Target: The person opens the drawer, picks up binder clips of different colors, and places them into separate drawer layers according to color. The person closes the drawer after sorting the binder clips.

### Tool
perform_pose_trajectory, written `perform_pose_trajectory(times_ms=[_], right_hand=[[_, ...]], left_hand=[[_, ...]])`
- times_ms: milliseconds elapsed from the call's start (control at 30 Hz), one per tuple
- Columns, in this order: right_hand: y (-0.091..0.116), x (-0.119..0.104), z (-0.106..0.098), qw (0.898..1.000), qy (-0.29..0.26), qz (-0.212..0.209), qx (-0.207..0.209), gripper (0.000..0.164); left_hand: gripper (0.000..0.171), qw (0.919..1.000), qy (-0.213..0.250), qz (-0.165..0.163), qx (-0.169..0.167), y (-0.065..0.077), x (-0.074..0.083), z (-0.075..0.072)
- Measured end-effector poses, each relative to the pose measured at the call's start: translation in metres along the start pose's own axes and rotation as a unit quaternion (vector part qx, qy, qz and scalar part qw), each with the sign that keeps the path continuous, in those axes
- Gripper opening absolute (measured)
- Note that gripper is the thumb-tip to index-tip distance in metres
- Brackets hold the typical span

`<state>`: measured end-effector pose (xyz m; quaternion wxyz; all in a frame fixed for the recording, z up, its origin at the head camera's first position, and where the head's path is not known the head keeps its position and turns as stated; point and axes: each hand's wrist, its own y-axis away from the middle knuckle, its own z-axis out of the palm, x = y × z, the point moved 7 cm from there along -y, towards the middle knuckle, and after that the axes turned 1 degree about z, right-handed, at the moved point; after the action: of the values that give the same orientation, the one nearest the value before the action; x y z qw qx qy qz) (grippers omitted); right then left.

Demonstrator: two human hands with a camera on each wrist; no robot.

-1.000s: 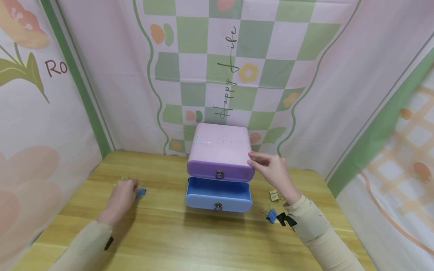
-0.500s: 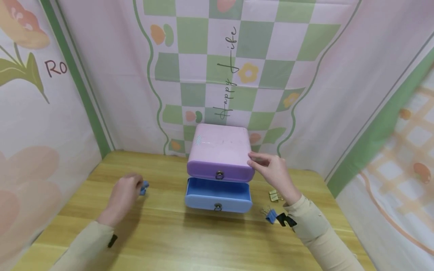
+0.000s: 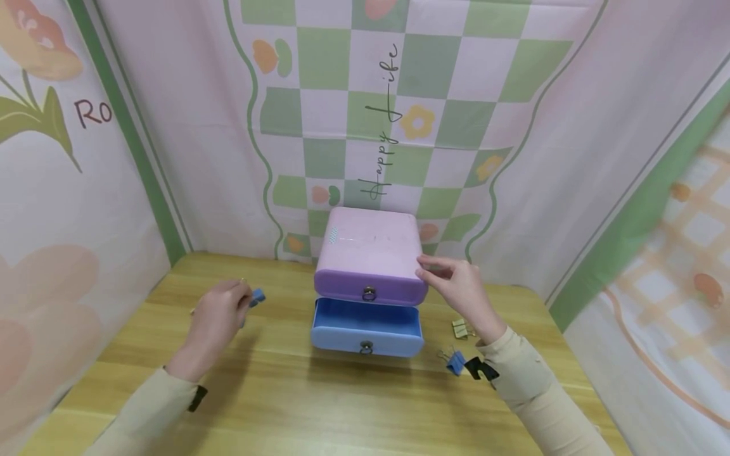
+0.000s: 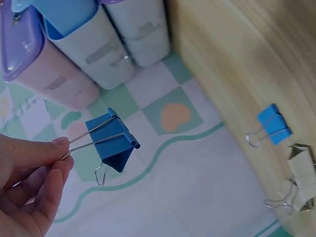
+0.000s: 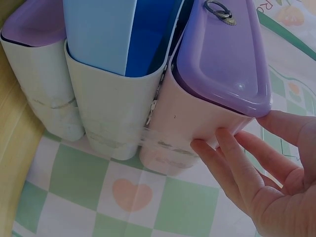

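My left hand (image 3: pixel 217 320) pinches a blue binder clip (image 4: pixel 111 140) by its wire handles between thumb and fingertips, the clip raised over the table. Another blue binder clip (image 4: pixel 274 124) and a cream binder clip (image 4: pixel 301 180) lie on the wood in the left wrist view; in the head view my hand mostly hides them. The fingertips of my right hand (image 3: pixel 461 290) rest against the right edge of the pink drawer box (image 3: pixel 371 244) with a purple front. Below it, a blue drawer (image 3: pixel 367 339) stands pulled out, and its visible inside is bare.
Right of the drawers lie a cream binder clip (image 3: pixel 461 329) and a blue binder clip (image 3: pixel 456 363), close to my right sleeve (image 3: pixel 516 364). A lower purple-fronted drawer unit (image 5: pixel 37 22) shows in the right wrist view. A patterned cloth (image 3: pixel 319 114) hangs right behind the stack.
My left hand has lifted a blue binder clip off the table and moved toward the drawers, to the right. The right hand stays at the pink box.
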<state>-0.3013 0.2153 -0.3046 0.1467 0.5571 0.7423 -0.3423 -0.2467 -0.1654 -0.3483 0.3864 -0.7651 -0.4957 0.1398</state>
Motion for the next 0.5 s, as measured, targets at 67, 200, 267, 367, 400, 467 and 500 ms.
perform_pose_trajectory(times_ms=[67,200,267,367,400,467,500], right_hand=[[0.0,0.0,0.0,1.0,0.0,0.0,0.001,0.037],[0.0,0.0,0.0,1.0,0.001,-0.001,0.003,0.037],[-0.001,0.001,0.0,1.0,0.002,-0.001,0.003,0.037],[-0.001,0.001,0.0,1.0,0.0,0.001,0.002,0.037],[-0.001,0.002,0.0,1.0,-0.001,0.002,0.002,0.037],[-0.002,0.002,0.001,1.0,-0.002,0.003,0.002,0.038],[-0.002,0.002,0.001,1.0,-0.001,0.003,0.002,0.038]], left_hand=[[0.011,1.0,-0.001,0.007,0.004,-0.002,0.005,-0.002],[0.01,0.9998,-0.001,0.016,0.007,-0.006,0.013,-0.005],[0.011,0.9998,-0.002,0.02,0.006,-0.008,0.018,-0.007],[0.012,0.9996,-0.005,0.026,0.005,-0.011,0.026,-0.012],[0.012,0.9996,-0.005,0.029,0.005,-0.012,0.029,-0.013],[0.012,0.9994,-0.005,0.034,0.005,-0.014,0.035,-0.016],[0.012,0.9993,-0.003,0.037,0.006,-0.015,0.038,-0.017]])
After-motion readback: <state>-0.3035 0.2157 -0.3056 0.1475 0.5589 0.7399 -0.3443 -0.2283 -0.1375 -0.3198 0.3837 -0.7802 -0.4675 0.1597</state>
